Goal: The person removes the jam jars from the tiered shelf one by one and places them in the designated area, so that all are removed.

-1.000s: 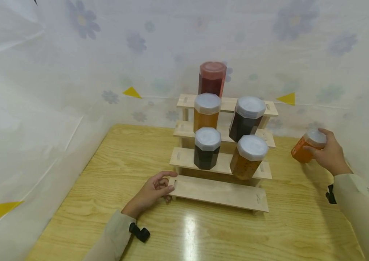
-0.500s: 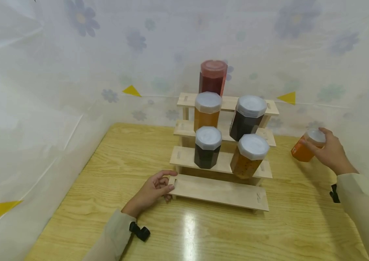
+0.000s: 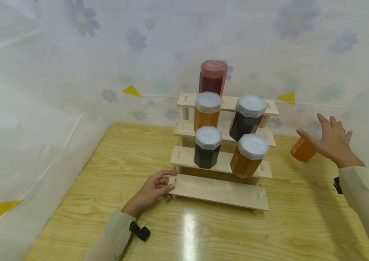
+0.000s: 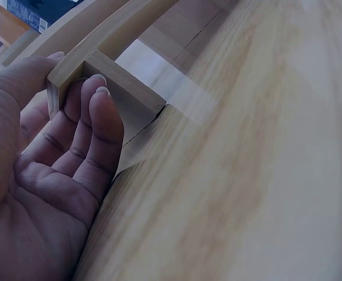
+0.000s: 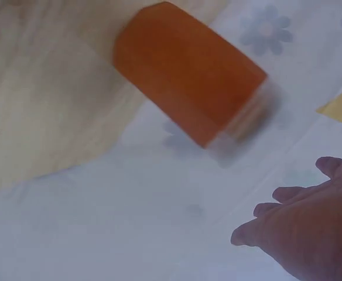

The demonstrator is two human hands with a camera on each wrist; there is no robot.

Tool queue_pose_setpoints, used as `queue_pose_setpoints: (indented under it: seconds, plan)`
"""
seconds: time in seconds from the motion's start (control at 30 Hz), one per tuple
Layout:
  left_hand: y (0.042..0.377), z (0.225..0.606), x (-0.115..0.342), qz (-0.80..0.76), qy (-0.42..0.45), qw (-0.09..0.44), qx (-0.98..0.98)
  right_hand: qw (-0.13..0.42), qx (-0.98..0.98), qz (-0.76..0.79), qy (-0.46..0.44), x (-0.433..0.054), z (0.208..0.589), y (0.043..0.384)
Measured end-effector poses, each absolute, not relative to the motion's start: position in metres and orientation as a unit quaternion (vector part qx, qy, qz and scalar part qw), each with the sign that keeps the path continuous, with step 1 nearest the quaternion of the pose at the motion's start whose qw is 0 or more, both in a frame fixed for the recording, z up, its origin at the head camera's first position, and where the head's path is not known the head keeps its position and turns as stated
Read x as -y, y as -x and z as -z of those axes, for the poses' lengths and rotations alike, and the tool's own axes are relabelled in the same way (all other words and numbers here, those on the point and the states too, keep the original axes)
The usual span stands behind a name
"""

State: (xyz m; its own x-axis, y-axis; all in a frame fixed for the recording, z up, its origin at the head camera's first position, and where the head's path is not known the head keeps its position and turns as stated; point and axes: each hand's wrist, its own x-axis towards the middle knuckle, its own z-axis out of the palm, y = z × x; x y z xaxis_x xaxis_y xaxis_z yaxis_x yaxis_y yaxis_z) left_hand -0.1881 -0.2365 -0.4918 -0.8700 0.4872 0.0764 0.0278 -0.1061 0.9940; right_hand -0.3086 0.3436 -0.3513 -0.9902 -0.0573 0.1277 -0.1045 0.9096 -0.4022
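Observation:
My left hand [image 3: 153,188] grips the left end of the lowest board of a stepped wooden rack [image 3: 217,192]. In the left wrist view its thumb lies over the board [image 4: 95,44] and the fingers curl beneath, beside the leg. My right hand [image 3: 332,141] is spread open above and beside an orange jar [image 3: 303,149] at the table's right rear. The right wrist view has that jar [image 5: 188,73] apart from the fingers, its pale lid toward the hand. In the head view the hand hides part of the lid.
The rack's upper tiers bear a red jar [image 3: 213,78], a yellow-orange jar [image 3: 206,117], a large dark jar [image 3: 244,125], a smaller dark jar [image 3: 206,157] and a speckled amber jar [image 3: 245,165]. A flowered white sheet [image 3: 171,43] encloses the wooden table [image 3: 122,159] behind and at the sides.
My right hand has let go of the orange jar, spreading its fingers and rising slightly to the right. The jar stays on the table. My left hand keeps its hold on the rack.

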Motion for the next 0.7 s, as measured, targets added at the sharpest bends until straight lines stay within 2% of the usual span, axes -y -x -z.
queue_pose_setpoints:
  seconds: [0.4,0.7]
  plan:
    - [0.188,0.491,0.236,-0.713,-0.197,0.160,-0.654,0.081,0.966,-0.214,-0.119,-0.309,0.302,0.315]
    - [0.188,0.491,0.236,-0.713,-0.190,0.162,-0.656,0.077,0.963,-0.227,-0.121,-0.282,0.264,0.313]
